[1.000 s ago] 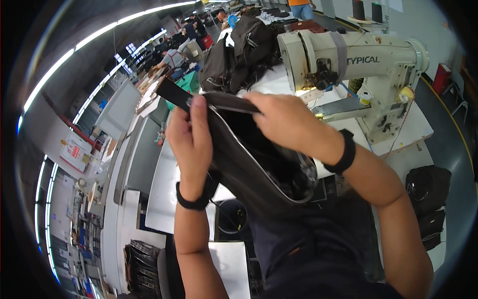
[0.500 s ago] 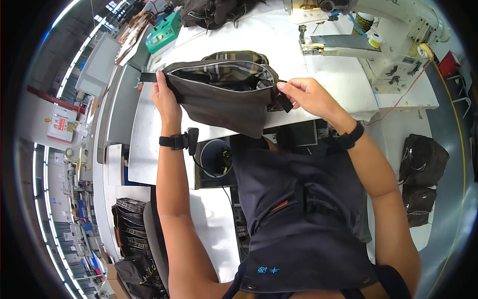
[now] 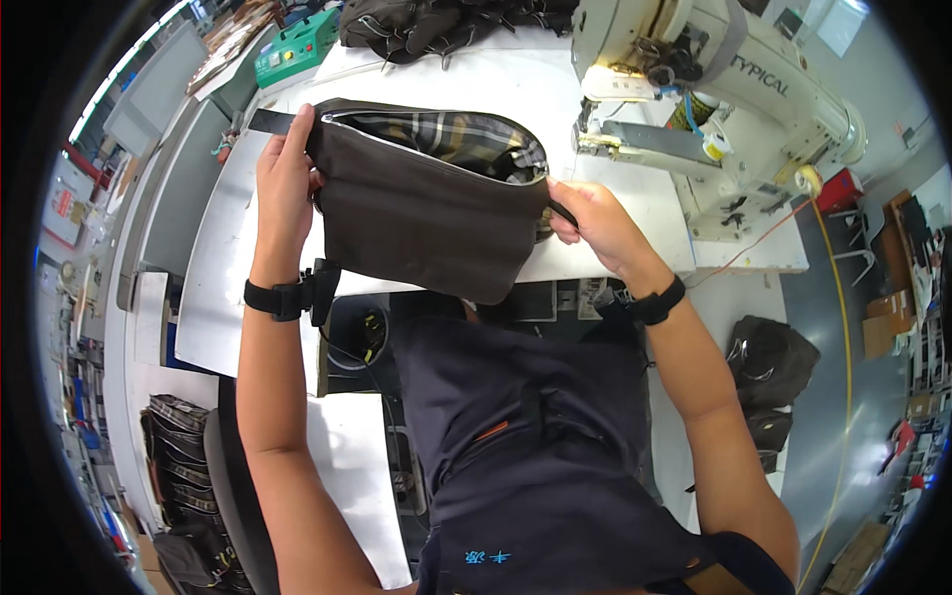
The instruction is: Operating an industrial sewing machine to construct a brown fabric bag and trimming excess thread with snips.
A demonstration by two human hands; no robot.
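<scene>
A dark brown bag [image 3: 421, 223] is stretched sideways over the white table's front part, its zipper open along the top, showing plaid lining [image 3: 446, 139] inside. My left hand [image 3: 286, 178] is closed on the bag's upper left corner, where a dark strap tab [image 3: 270, 121] sticks out leftward. My right hand [image 3: 590, 213] pinches the upper right corner near the zipper's end, with a dark strap hanging by the fingers. The flat lower panel of the bag faces me and hangs toward the table's edge.
An industrial sewing machine [image 3: 739, 129] stands at the right on the white table [image 3: 223, 258]. A green control box [image 3: 297, 45] and piled dark bags [image 3: 426, 28] are at the back. More bags lie low at right [image 3: 769, 362] and lower left [image 3: 183, 476]. A bin [image 3: 352, 332] sits below the table.
The bag has come down from a raised, tilted hold to a sideways one over the table, my hands moving apart to its two ends. The camera's view has also shifted downward.
</scene>
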